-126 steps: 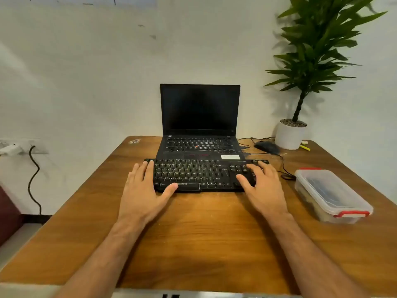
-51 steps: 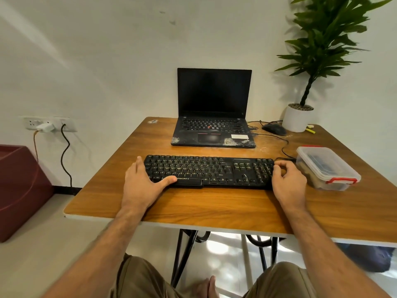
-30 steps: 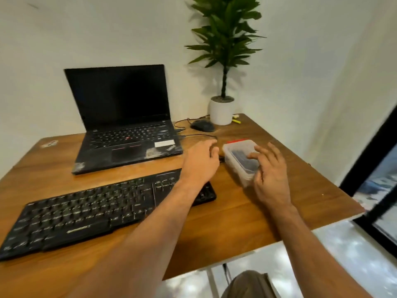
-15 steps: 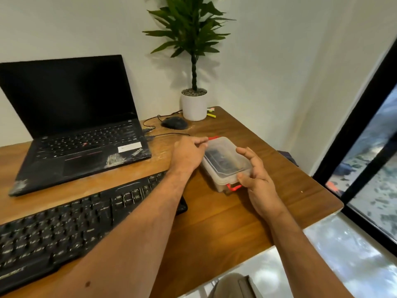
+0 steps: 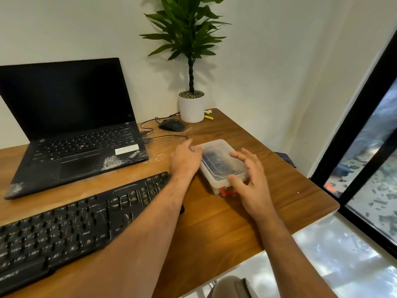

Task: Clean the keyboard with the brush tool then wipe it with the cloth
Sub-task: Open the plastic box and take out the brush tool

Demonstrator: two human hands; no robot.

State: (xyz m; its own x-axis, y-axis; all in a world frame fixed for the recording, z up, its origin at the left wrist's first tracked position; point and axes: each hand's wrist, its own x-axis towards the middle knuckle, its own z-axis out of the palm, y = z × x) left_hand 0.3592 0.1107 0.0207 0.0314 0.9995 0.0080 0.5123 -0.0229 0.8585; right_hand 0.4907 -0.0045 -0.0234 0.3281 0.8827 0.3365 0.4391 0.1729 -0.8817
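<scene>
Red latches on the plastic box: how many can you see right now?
2. One red latch is on the near end of the plastic box, beside the right hand. A red sliver shows at the far end by the left hand, mostly hidden.

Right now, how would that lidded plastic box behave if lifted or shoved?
The plastic box is thin and translucent, so probably light with slightly flexing walls. Its flat base on the wooden table suggests sliding, not tipping. The dark contents inside may shift.
</scene>
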